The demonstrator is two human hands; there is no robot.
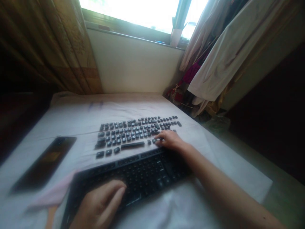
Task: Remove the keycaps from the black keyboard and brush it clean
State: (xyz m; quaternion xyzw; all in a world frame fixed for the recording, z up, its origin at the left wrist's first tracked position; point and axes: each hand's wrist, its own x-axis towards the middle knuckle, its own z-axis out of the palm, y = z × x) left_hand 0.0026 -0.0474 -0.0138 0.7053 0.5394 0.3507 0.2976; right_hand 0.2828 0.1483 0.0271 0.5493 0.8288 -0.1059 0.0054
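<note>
A black keyboard base [143, 173] lies at a slant across the front of the white cloth, with bare key posts where its caps would sit. Just beyond it, loose black keycaps [126, 133] are laid out in rows. My left hand [100, 203] is over the near left part of the base, curled, with thumb pressed against the index finger; whatever is in it is hidden. My right hand [169, 140] reaches over the base's far right corner to the right side of the rows, its fingertips pinched at a keycap [154, 141]. A long spacebar cap [132, 145] lies to their left.
A dark phone [45, 163] lies to the left on the white cloth [133, 105]. A pink cloth-like piece [56, 192] with an orange strip is beside the base. Curtains [64, 41] hang at left, clothes [214, 73] at right, and a window is behind.
</note>
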